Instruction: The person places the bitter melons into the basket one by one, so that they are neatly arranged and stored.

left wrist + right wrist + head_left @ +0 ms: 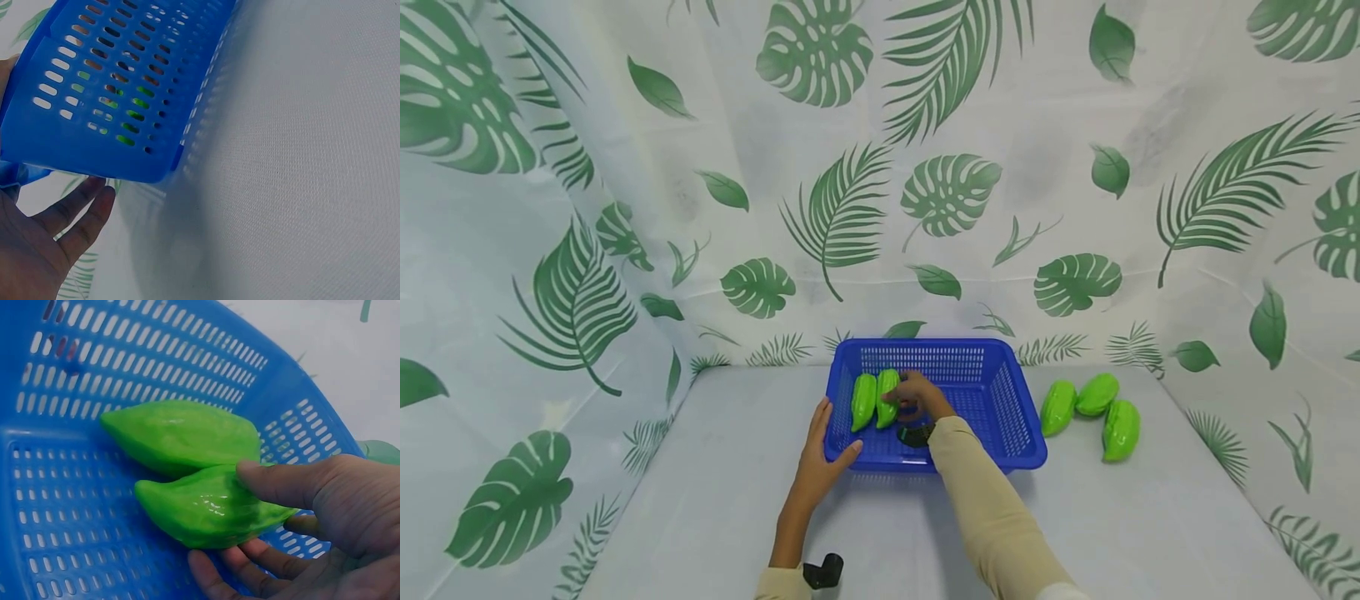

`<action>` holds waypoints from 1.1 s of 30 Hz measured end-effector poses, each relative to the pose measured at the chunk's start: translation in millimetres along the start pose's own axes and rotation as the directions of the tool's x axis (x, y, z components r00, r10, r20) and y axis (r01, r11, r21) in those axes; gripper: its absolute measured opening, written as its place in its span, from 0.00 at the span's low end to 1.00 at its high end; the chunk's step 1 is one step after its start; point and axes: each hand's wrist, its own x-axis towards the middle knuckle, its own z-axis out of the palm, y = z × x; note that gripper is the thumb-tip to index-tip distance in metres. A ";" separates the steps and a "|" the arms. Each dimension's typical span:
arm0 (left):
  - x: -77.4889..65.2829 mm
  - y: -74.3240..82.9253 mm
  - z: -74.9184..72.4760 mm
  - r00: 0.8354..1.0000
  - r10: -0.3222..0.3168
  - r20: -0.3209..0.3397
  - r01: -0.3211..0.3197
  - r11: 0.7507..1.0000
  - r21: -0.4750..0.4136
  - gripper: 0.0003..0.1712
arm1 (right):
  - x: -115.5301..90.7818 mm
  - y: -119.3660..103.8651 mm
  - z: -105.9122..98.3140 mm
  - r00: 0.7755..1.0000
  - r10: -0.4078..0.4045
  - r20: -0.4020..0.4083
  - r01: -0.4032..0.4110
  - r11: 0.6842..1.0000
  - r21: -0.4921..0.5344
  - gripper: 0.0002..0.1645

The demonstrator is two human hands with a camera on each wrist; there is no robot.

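Note:
A blue plastic basket (940, 460) with slotted walls stands on the table. Inside its left part lie two glossy, bright green pointed fruits, side by side. My right hand (922, 393) reaches into the basket and holds the right-hand green fruit (194, 515), thumb on one side and fingers on the other. The other green fruit (181, 434) lies against it, near the basket wall. At the basket's front left corner, my left hand (816, 467) touches the rim with thumb and fingers spread. In the left wrist view, two extended fingers (90, 225) show by the basket's edge.
To the right of the basket, three more green fruits (1122, 429) lie close together on the white table (715, 500). A white sheet (850, 125) printed with green leaves hangs behind and at both sides. A black wrist device (824, 571) sits at the left sleeve.

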 end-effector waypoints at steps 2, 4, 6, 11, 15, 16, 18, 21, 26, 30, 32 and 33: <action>0.0 0.5 -0.2 1.000 0.004 0.000 -0.004 1.000 -0.001 0.51 | 3.8 0.4 -1.6 1.000 -0.003 0.004 0.004 1.000 -0.015 0.48; -0.4 1.0 0.0 1.000 0.003 -0.002 -0.003 1.000 -0.004 0.51 | 4.4 0.2 -2.1 1.000 -0.001 0.001 0.001 1.000 -0.019 0.46; -0.8 1.1 0.5 1.000 0.003 -0.002 -0.003 1.000 0.000 0.51 | 3.5 0.6 -2.6 1.000 0.002 -0.005 -0.002 1.000 -0.010 0.43; -0.7 0.9 0.9 1.000 0.005 -0.006 -0.005 1.000 0.006 0.51 | -3.3 -0.3 -0.6 0.999 -0.001 -0.041 0.001 1.000 0.006 0.36; -0.6 0.8 1.0 1.000 0.008 -0.008 -0.007 1.000 0.004 0.51 | -0.9 1.5 1.5 0.998 0.001 -0.065 0.000 1.000 0.007 0.35; -0.8 1.0 0.9 1.000 0.005 -0.007 -0.005 1.000 0.001 0.52 | 0.5 2.2 1.9 0.997 0.003 -0.071 -0.003 1.000 0.010 0.34; -0.7 1.0 1.1 1.000 0.011 -0.009 -0.011 1.000 0.000 0.52 | 3.4 3.4 2.5 0.997 0.003 -0.081 -0.003 1.000 0.006 0.32; -0.8 0.9 1.3 1.000 0.018 -0.008 -0.018 1.000 -0.005 0.52 | 5.4 5.1 3.1 0.995 0.001 -0.096 -0.001 1.000 0.000 0.27; -0.8 0.6 2.0 1.000 0.021 -0.005 -0.021 1.000 -0.009 0.52 | 4.2 5.6 3.5 0.995 -0.002 -0.102 0.001 1.000 -0.011 0.21; -1.1 1.7 1.2 1.000 0.009 -0.004 -0.009 1.000 -0.004 0.51 | 4.2 4.8 3.4 0.995 0.002 -0.099 -0.002 1.000 -0.006 0.23; -1.3 2.3 0.4 1.000 0.002 -0.005 -0.002 1.000 -0.001 0.51 | 3.5 4.4 3.1 0.995 0.002 -0.100 -0.002 1.000 -0.004 0.26; -1.4 2.4 0.1 1.000 0.003 -0.007 -0.003 1.000 0.001 0.51 | 3.4 4.2 3.0 0.995 0.003 -0.102 -0.003 1.000 -0.002 0.28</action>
